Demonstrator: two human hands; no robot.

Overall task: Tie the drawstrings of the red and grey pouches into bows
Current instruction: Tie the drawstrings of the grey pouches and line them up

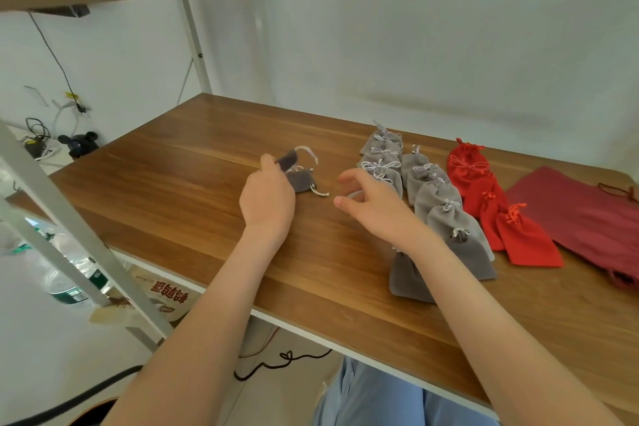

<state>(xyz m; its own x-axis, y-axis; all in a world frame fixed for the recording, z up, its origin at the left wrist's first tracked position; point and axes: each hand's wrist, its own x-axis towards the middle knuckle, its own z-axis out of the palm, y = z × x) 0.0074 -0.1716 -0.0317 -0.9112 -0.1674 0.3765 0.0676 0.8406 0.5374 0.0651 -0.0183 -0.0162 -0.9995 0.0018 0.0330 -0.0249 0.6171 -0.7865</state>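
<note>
Pinching a grey pouch [289,160] in my left hand [268,197] near the table [173,204] middle, right hand [375,204] spread wide, holding nothing, more grey pouches [437,195] and red pouches [484,190] toward the right edge

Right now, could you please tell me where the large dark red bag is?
In the head view, the dark red bag lies on the far right of the table, right of the row of red pouches.
</note>
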